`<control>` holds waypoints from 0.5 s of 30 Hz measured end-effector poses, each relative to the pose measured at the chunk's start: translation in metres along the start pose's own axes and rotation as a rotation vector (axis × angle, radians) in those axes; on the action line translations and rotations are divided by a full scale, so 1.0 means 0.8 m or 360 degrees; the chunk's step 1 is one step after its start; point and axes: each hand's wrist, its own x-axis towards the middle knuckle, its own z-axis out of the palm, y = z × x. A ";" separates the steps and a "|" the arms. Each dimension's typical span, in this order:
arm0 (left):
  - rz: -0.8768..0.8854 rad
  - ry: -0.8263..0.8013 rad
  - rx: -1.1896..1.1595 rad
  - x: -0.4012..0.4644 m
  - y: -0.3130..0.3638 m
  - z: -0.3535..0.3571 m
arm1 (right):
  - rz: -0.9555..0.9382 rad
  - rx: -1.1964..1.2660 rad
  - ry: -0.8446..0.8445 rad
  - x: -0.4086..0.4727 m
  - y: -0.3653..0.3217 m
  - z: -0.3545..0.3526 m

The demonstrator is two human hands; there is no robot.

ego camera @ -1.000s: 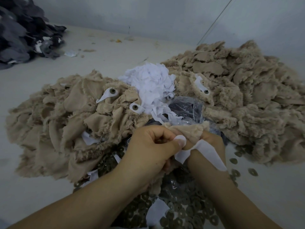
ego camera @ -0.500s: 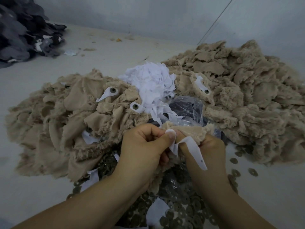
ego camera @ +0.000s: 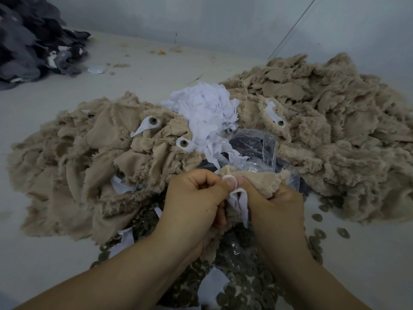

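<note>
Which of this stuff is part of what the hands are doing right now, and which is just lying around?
In hand: left hand pinching the white strip; right hand gripping the tan plush piece.
Lying about: left tan pile; right tan pile; white scrap heap; clear bag; metal washers; dark grey fabric heap.

Grey fabric pile (ego camera: 29, 41) far L, white scrap heap (ego camera: 205, 113) ctr
</note>
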 end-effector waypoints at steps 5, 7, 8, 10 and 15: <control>-0.0143 0.0001 -0.0052 -0.001 0.004 0.003 | -0.0071 -0.0075 -0.0028 0.000 -0.002 -0.003; -0.0201 -0.0003 -0.0062 0.000 0.006 0.003 | -0.0115 0.0004 0.0001 -0.002 -0.001 0.001; -0.0228 0.0005 -0.0067 0.000 0.007 0.002 | -0.0119 0.0062 -0.0004 -0.002 -0.002 0.003; -0.0283 0.0030 -0.0093 0.001 0.008 0.001 | -0.0125 0.0163 -0.0086 -0.003 -0.003 0.004; -0.0420 -0.0001 -0.0167 0.004 0.013 -0.002 | 0.0004 0.0318 -0.0249 0.000 0.003 -0.001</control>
